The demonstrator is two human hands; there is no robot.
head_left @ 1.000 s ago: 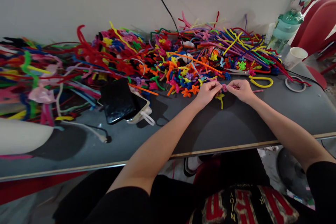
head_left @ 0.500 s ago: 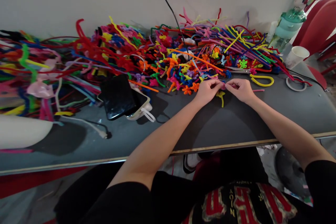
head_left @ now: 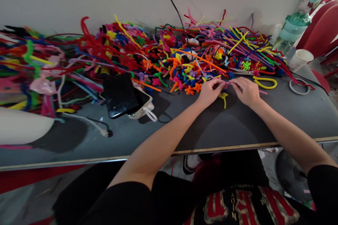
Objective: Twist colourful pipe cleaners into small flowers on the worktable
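My left hand [head_left: 210,91] and my right hand [head_left: 246,91] meet over the grey table [head_left: 211,130], fingertips pinched together on a pink pipe cleaner [head_left: 261,92] whose free end sticks out to the right of my right hand. A small yellow pipe-cleaner flower [head_left: 223,97] lies on the table just below my fingertips. Directly behind my hands spreads a big heap of coloured pipe cleaners and small finished flowers [head_left: 185,63].
A black phone [head_left: 120,95] leans on a white object left of my hands. A bent yellow pipe cleaner [head_left: 265,83], a tape ring [head_left: 299,86], a paper cup [head_left: 299,59] and a green bottle [head_left: 293,30] stand at the right. A black cable [head_left: 171,3] hangs down the wall.
My hands have stayed pinched on the pink pipe cleaner, with the right hand's fingers shifting slightly along it. The view has drifted a little.
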